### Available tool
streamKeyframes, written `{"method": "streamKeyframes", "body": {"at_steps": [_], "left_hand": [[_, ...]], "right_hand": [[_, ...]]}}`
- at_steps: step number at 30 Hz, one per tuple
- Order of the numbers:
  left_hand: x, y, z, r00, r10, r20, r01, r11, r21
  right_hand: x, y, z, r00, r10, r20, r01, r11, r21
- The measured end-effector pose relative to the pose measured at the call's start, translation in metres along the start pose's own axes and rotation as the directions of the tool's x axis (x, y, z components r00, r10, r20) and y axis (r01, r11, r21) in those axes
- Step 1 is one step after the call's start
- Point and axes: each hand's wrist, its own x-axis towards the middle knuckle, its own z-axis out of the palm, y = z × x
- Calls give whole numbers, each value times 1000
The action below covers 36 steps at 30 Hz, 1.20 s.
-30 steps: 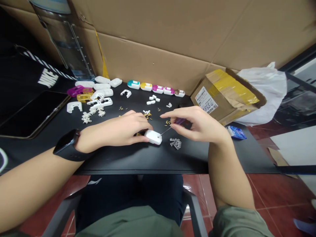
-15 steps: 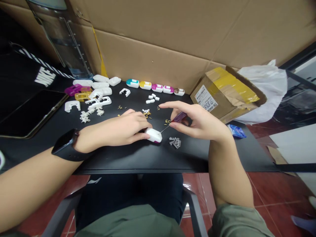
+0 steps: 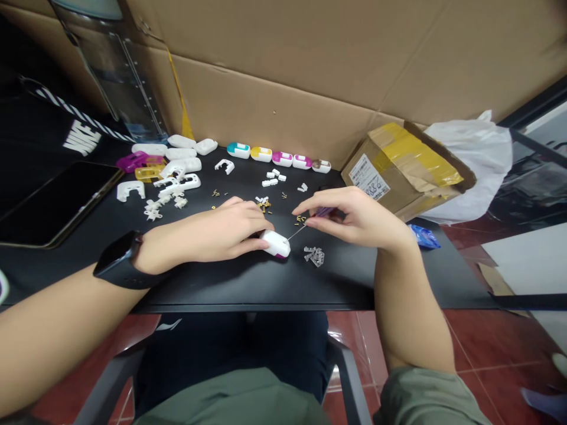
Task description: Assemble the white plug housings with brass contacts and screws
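Observation:
My left hand [image 3: 221,233] grips a small white and magenta plastic case [image 3: 275,243] and presses it onto the black table [image 3: 248,283]. My right hand [image 3: 358,218] pinches a small screwdriver with a purple handle [image 3: 323,212]; its thin metal shaft points down-left, and the tip meets the case's right end. Tiny brass screws [image 3: 301,219] lie just behind the shaft. A little heap of clear plastic bits [image 3: 315,255] sits right of the case.
Along the cardboard wall stands a row of finished coloured cases [image 3: 278,157]. White, magenta and yellow shell parts [image 3: 162,174] are scattered at the left. A taped cardboard box [image 3: 401,168] and white bag [image 3: 476,156] sit at the right, a dark tablet [image 3: 57,200] at the far left.
My right hand's index finger, stretched out earlier, has curled down onto the screwdriver handle, and the handle has turned between the fingers. The left hand and case stay put.

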Motion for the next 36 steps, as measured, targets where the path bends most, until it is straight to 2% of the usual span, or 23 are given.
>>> {"method": "streamKeyframes", "body": {"at_steps": [3,6,9,13,18,22,26,31,36], "left_hand": [[-1,-1,1,1000,8,-9,-8,1000,14],[-1,0,0,1000,-7,7,6,1000,17],[0,1,0,999,-20,25,20,1000,22],[0,1,-1,1000,-18,18,18,999,30],[0,1,-1,1000,-19,17,19,1000,13],[0,-1,0,1000,-14,11,14,1000,5],[-1,-2,1,1000,9,3,-9,1000,16],[-1,-2,1,1000,16,7,-16,1000,22],[-1,-1,1,1000,23,2,-23,999,32]], "right_hand": [[-3,3,-6,999,-30,42,29,999,24],[-3,3,-6,999,36,39,-36,999,7],[-1,1,0,993,112,-23,-113,993,-30],[1,0,9,985,122,-123,-124,992,-11],[-4,2,3,998,58,-13,-57,994,89],[-6,2,-3,999,10,46,-14,996,86],[-4,0,2,999,33,4,-33,997,74],[0,-2,9,985,127,-118,-137,988,-76],[-4,-1,2,994,100,-39,-99,995,6]]}}
